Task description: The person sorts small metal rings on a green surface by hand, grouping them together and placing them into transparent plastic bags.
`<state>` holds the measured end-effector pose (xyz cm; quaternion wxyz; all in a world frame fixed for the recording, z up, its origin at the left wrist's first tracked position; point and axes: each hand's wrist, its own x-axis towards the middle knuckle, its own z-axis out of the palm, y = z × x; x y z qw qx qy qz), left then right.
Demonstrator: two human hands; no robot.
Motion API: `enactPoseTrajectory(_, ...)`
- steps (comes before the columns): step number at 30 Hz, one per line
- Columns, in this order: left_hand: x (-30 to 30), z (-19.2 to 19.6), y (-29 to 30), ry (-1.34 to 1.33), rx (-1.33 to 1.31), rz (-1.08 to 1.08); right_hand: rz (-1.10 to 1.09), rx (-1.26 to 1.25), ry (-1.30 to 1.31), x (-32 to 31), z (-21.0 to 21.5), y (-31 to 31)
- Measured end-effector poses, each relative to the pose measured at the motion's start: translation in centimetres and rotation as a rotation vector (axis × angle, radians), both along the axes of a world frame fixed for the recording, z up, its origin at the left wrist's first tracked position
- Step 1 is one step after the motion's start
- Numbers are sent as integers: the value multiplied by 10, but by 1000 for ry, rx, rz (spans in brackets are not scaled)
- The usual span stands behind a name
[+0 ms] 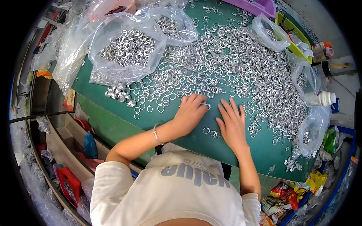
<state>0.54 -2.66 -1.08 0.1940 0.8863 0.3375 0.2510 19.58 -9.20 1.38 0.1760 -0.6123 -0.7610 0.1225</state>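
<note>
My left hand [188, 117] curls on rings [207, 106], best held lightly; my right hand [232, 130] lies spread on the table [264, 152].

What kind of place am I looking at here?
Probably a small workshop for metal parts: loose silvery rings lie heaped across a green table, and clear bags hold more of them. What is made here, I can't tell.
</note>
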Motion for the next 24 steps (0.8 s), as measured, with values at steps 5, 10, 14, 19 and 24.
enactPoseTrajectory(5,2,5,-16,-72,-31,-111,-59,20,274,9,5,11)
enactPoseTrajectory(10,7,4,-22,53,-103,-240,7,46,-75,3,-9,23)
enactPoseTrajectory(14,-13,2,-25,-82,-108,-270,57,-88,4,10,11,-22)
enactPoseTrajectory(19,-8,9,-10,-34,-58,84,28,28,59,6,17,-13)
enactPoseTrajectory(24,-28,5,2,65,61,164,99,-31,295,3,12,-23)
